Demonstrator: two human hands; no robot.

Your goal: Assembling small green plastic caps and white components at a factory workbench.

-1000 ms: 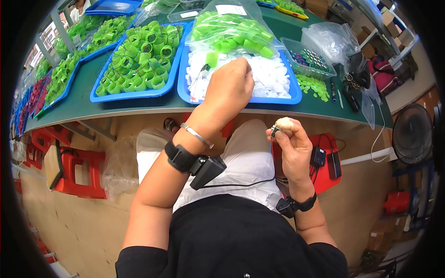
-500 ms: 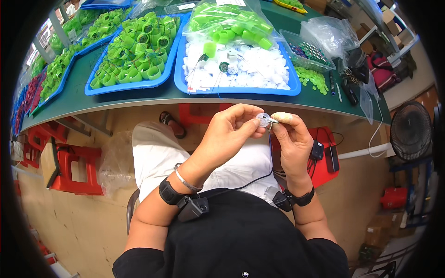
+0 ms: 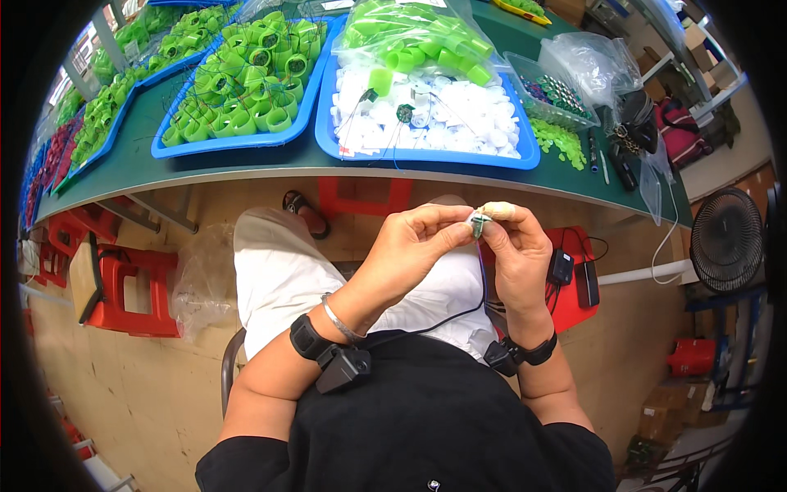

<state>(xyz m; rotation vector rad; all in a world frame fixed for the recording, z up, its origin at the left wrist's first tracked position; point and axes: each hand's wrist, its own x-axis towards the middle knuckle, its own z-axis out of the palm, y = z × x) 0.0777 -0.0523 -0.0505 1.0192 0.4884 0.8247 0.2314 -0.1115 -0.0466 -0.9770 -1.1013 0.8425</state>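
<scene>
A small white part [image 3: 478, 221] is pinched between the fingertips of the left hand [image 3: 410, 250] and right hand [image 3: 516, 254], above the lap. Beyond, a clear bag [image 3: 418, 37] of green pieces is laid on a blue tray [image 3: 525, 148] of white parts.

bright even light | soft shadows | sharp centre | fisheye-bent, dark rim

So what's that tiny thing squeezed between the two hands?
In the head view, a small white and green part is pinched between the fingertips of the left hand and the right hand, above the lap.
</scene>
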